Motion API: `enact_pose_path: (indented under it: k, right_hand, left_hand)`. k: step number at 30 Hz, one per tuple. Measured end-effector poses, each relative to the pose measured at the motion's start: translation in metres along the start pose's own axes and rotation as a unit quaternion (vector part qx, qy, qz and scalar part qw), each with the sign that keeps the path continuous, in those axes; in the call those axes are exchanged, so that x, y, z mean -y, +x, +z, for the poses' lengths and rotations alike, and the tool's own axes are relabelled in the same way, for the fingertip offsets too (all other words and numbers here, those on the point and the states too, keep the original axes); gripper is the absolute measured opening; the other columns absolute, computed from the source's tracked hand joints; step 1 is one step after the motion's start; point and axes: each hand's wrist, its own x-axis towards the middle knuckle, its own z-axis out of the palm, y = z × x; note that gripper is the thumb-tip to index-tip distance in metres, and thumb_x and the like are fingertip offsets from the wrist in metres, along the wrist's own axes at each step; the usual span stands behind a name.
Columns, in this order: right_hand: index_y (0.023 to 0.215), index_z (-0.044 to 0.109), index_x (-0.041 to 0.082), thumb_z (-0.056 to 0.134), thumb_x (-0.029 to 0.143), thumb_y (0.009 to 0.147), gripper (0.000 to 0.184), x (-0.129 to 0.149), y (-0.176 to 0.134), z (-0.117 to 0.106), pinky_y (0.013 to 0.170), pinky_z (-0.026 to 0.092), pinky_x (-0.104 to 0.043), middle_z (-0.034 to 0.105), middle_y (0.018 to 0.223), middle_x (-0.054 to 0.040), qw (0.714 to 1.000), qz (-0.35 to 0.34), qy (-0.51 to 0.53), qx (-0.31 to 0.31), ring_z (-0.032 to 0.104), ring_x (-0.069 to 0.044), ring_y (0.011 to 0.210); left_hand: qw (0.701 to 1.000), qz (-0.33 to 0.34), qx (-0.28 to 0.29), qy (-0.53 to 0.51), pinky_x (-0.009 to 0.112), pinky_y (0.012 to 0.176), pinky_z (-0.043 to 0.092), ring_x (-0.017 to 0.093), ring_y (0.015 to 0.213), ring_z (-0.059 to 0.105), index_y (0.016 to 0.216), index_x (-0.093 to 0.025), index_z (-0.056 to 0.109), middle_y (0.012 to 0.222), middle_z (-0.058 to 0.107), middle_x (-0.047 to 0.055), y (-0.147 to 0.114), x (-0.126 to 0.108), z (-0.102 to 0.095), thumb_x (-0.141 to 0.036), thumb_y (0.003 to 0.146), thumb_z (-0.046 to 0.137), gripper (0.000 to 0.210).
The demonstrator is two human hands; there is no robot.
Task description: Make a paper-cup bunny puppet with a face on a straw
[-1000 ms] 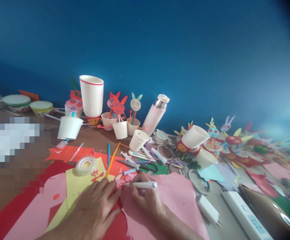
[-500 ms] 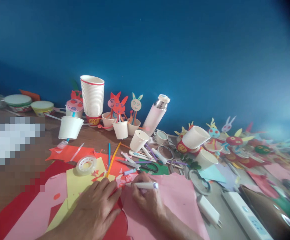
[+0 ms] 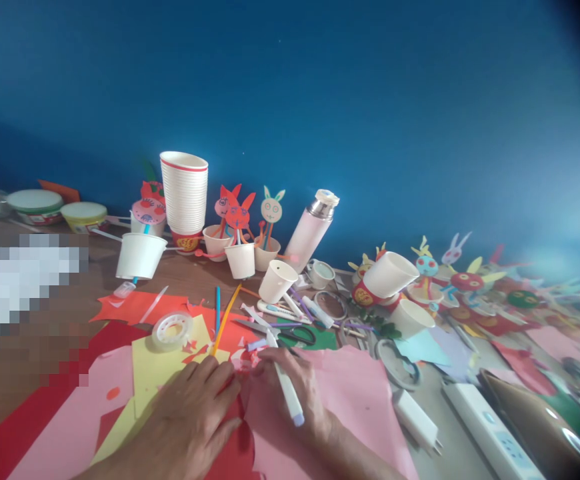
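Tape roll [image 3: 172,331] lies beyond your left hand [image 3: 195,403], which rests palm down over a yellow sheet [image 3: 150,367]; its fingertips are obscured, so any grasp cannot be told. Between your hands, a pink cutout [image 3: 243,361] is partly covered, markings unclear. Your right hand [image 3: 311,395] grips a white marker [image 3: 289,392], tip indistinct. Farther right, a power strip [image 3: 473,405] is cut off.

Pink cutout [image 3: 243,361] partly hidden (right hand's fingers [image 3: 266,368]).
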Motion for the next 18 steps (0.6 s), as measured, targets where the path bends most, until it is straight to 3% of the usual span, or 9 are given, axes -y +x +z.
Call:
enact_pose_path:
  k: [5,9,18]
  right_hand:
    - [0.096,0.059,0.023,0.052,0.018,0.075,0.023,0.0020,-0.0012,0.0027,0.050,0.041,-0.023,0.063,0.060,0.0005,0.996,-0.054,-0.063,0.039,0.059,-0.015,0.053]
    - [0.098,0.057,0.022,0.052,0.021,0.074,0.025,0.0022,-0.0019,0.0035,0.049,0.038,-0.024,0.062,0.060,0.0006,0.989,-0.078,-0.097,0.075,0.057,-0.015,0.050]
    - [0.097,0.056,0.020,0.053,0.023,0.072,0.025,0.0025,-0.0019,0.0008,0.049,0.035,-0.023,0.060,0.057,0.0013,0.986,-0.096,-0.103,0.086,0.055,-0.013,0.048]
  left_hand:
    - [1.000,0.011,0.000,0.014,0.043,0.086,0.042,0.026,0.098,0.054,0.097,-0.025,0.062,0.105,0.063,0.005,-0.0014,0.0010,0.0037,-0.027,0.078,0.056,0.020]
    - [1.000,0.016,-0.005,0.020,0.045,0.087,0.041,0.028,0.103,0.053,0.100,-0.025,0.061,0.112,0.062,0.004,-0.0036,0.0042,0.0071,-0.026,0.077,0.058,0.023]
    - [1.000,-0.010,0.001,-0.024,0.044,0.083,0.043,0.026,0.096,0.056,0.091,-0.026,0.063,0.106,0.063,0.004,-0.0024,0.0024,0.0035,-0.019,0.079,0.054,0.017]
